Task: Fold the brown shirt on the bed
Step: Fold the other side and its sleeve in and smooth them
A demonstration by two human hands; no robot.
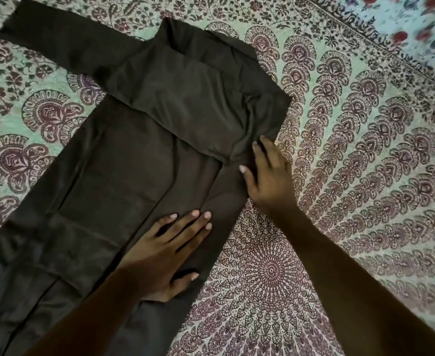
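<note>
The long dark brown shirt (113, 176) lies spread on the bed, running from the lower left to the collar at the upper middle. Its right side and right sleeve are folded over onto the chest, while the left sleeve stretches out flat toward the upper left corner. My left hand (167, 250) lies flat with fingers spread on the folded right edge of the lower body. My right hand (267, 176) touches the cloth at the bottom corner of the folded sleeve, fingers fairly straight.
A patterned bedsheet (352, 150) in maroon and pale green covers the bed all around the shirt. At the top right corner lies a different floral cloth (416, 24) with red flowers.
</note>
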